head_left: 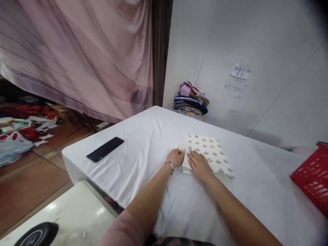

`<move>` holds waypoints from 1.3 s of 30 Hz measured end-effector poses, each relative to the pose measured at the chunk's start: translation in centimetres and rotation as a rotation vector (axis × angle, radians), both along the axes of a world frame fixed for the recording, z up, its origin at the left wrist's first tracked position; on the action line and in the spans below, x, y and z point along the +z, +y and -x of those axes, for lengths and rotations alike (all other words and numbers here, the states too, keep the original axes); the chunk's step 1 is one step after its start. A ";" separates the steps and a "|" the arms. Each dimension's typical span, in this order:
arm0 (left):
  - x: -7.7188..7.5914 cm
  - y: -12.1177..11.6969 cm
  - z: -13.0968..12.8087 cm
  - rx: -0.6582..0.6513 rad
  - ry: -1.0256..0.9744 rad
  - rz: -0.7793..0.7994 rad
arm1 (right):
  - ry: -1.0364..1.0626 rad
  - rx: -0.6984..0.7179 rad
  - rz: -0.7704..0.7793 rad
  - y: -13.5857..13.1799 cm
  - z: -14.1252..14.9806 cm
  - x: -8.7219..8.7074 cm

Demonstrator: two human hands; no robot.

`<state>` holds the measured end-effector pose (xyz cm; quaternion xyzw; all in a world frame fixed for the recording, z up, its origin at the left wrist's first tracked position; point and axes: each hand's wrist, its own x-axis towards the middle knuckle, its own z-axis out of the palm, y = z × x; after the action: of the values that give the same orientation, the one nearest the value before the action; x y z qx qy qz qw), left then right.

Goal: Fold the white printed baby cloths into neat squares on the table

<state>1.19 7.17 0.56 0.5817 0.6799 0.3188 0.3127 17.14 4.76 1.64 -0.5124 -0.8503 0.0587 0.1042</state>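
Note:
A folded white cloth (205,150) with a pattern of grey shapes, plus a few green and yellow ones, lies in a flat stack on the white-covered table (138,150). At its left edge, my left hand (176,157) is closed, fingertips pinching the layered side of the cloth. A bracelet circles that wrist. My right hand (200,165) rests palm down on top of the cloth near its front left part, fingers stretched out.
A black phone (105,149) lies at the table's left. Folded clothes (192,100) are piled beyond the far edge by the wall. A red basket (312,174) stands at the right. Front left, a black round object (38,234) sits on a pale surface. A pink curtain (102,51) hangs behind.

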 end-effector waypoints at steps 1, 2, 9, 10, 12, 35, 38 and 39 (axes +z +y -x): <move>-0.1 0.0 0.0 0.000 -0.003 0.004 | -0.002 0.000 0.001 0.0 0.0 0.0; -0.1 0.0 0.0 0.000 -0.007 0.007 | -0.004 0.000 0.002 0.0 0.0 0.0; -0.2 -0.2 -0.1 0.058 -0.050 -0.002 | -0.007 0.001 -0.010 0.0 0.1 0.0; -0.2 -0.2 -0.1 0.060 -0.053 -0.004 | -0.010 0.001 -0.008 0.0 0.1 0.0; -0.1 -0.2 -0.1 0.050 -0.059 -0.010 | -0.018 0.000 -0.006 0.0 0.1 -0.1; -0.5 0.5 0.4 -0.077 -0.133 0.030 | -0.024 -0.009 0.009 0.0 0.2 -0.1; -0.3 0.5 0.3 -0.091 -0.109 0.036 | -0.031 -0.006 0.010 0.0 0.1 0.0; -0.3 0.4 0.3 -0.082 -0.095 0.037 | -0.032 -0.005 0.009 0.0 0.1 0.0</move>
<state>0.89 7.61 0.27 0.5874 0.6456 0.3202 0.3683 17.00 4.80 1.62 -0.5158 -0.8504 0.0541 0.0882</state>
